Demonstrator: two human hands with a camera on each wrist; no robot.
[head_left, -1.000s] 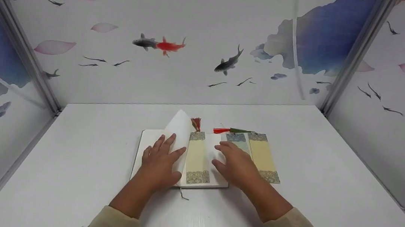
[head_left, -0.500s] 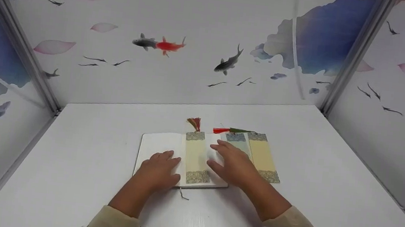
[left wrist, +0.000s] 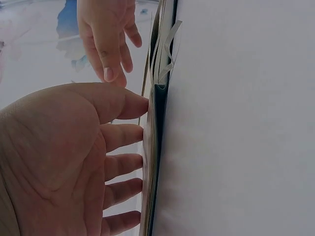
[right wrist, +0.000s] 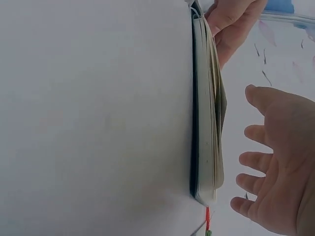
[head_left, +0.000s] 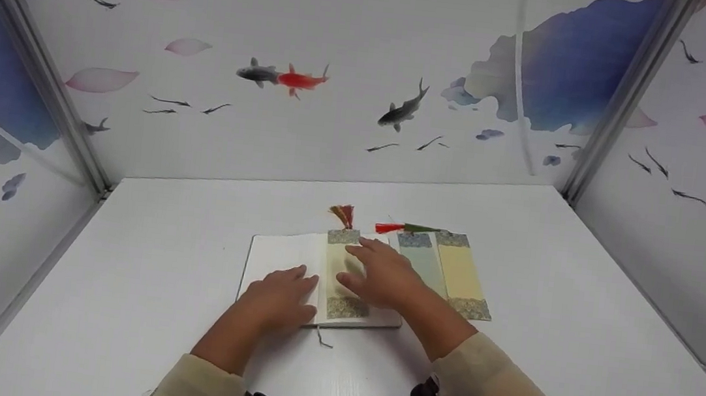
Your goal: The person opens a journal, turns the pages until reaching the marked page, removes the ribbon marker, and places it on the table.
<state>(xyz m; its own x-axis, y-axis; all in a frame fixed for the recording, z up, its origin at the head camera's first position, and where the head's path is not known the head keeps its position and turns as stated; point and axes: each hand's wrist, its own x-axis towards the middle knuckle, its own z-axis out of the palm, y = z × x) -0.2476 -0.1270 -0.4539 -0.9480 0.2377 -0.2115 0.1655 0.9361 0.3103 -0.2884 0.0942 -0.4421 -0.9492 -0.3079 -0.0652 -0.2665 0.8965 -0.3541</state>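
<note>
An open notebook [head_left: 285,250] lies on the table, its dark cover edge and page stack seen side-on in both wrist views. My left hand [head_left: 280,298] rests on the left page; in the left wrist view, its fingertips [left wrist: 129,167] touch the paper. A pale yellow bookmark [head_left: 332,287] with patterned ends lies on the right page beside the fold, its red-and-gold tassel [head_left: 343,214] past the top edge. Over this bookmark is my right hand [head_left: 384,277], fingers spread and partly covering it. The right wrist view shows that hand [right wrist: 285,162] apart from the pages, holding nothing.
To the notebook's right lie a blue-green bookmark [head_left: 426,265] and a yellow bookmark [head_left: 460,271], with a red tassel [head_left: 389,228] and a green tassel [head_left: 418,228] above. A thin ribbon marker [head_left: 325,339] sticks out of the notebook's lower edge. Printed panels [head_left: 306,147] enclose the table.
The raised page has gone down flat on the left side, and my left hand has drawn back slightly toward me. My right hand has moved left over the bookmark.
</note>
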